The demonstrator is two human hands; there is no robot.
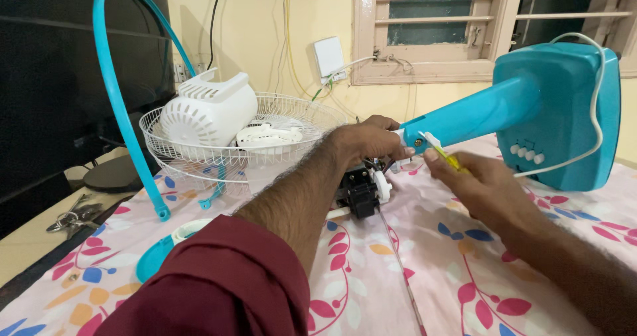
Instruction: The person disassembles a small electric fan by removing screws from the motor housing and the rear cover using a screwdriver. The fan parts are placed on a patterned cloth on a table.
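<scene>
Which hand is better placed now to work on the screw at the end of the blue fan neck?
Right. The right hand holds a yellow screwdriver whose tip meets the blue fan neck near its screw. The left hand rests on the neck's end above the black motor, apparently steadying it.

A pale yellow wall (265,37) runs along the far edge of the bench, with thin cables hanging down it and a white switch box (329,56) fixed beside a window (464,17) that has a pinkish painted frame, horizontal bars and dim glass. Beyond the bench's left edge stands a tall dark cabinet (60,77). The bench is covered by a pink cloth (411,276) printed with leaves in pink, blue and yellow, lit softly and evenly.
</scene>
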